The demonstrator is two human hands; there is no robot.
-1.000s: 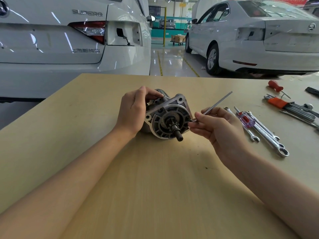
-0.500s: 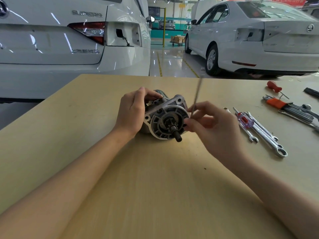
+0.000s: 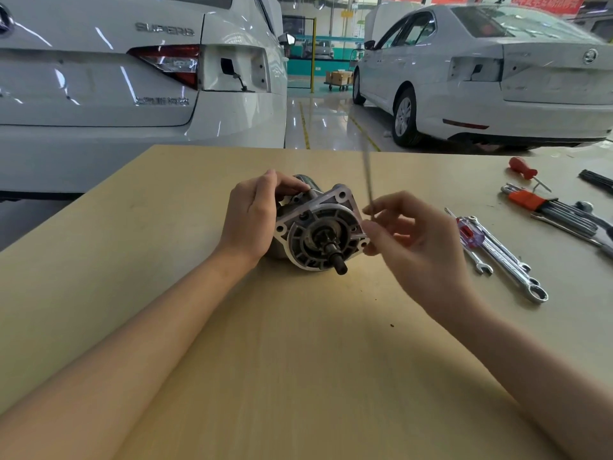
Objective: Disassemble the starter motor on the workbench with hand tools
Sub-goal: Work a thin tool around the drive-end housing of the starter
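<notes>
Left hand and right hand: both bare, no gloves. Forearms uncovered to the frame edge; no sleeve visible. Fingernails short and unpainted. No rings, watch or wristband observed.

Starter motor dull cast metal; workbench matt pale wood

The nearer white car bears chrome lettering reading "SUPERB" on its boot lid.

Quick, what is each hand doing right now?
Left hand: closed around the starter motor, steadying it on the workbench.
Right hand: fingers pinching a thin metal rod, upright and blurred.
</notes>
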